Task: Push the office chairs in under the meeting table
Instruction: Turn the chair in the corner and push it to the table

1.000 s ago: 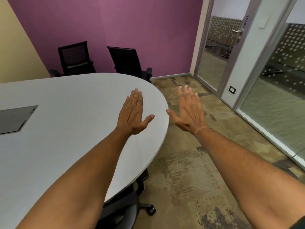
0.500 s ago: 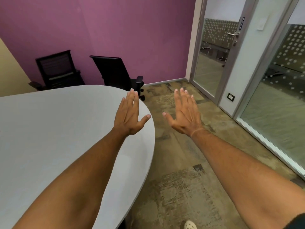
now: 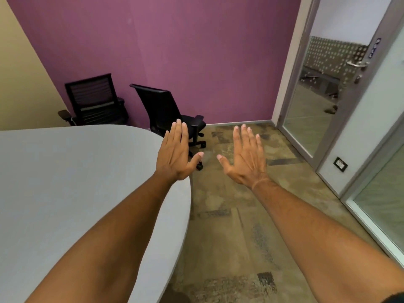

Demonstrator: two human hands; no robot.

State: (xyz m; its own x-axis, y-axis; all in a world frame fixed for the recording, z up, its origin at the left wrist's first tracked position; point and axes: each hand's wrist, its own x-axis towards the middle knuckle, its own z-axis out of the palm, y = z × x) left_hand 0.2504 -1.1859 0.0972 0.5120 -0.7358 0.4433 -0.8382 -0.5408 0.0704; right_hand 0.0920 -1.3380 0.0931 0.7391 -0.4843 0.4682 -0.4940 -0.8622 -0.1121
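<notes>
The table (image 3: 65,182) fills the left half of the view, its rounded end curving down from about 12 o'clock to 6 o'clock. Two black chairs stand beyond its far end against the purple wall (image 3: 196,51), and neither looks tucked in.

The mesh chair (image 3: 94,101), at about 10 o'clock, sits just behind the table's far edge with its backrest facing the camera. Its seat and base are hidden by the tabletop, so whether any part of it is under the table cannot be told.

The solid-back chair (image 3: 166,112), at about 12 o'clock, stands off the table's curved corner. It is turned side-on, with its seat, armrest and castors out on the carpet (image 3: 229,215). By my judgement both chairs are left to push in, with this one nearest along the walking line. No chair at the near side shows in this view, so nothing done can be confirmed here.

The left hand (image 3: 175,158) is raised flat and fully open, fingers together and thumb out. It hangs over the table's edge, holding and touching nothing.

The right hand (image 3: 244,158), over the carpet at about 1 o'clock, is equally open with its fingers slightly spread, and it is also empty. Both palms face forward toward the solid-back chair, well apart from it. A glass door (image 3: 317,106) stands at 2 o'clock.
</notes>
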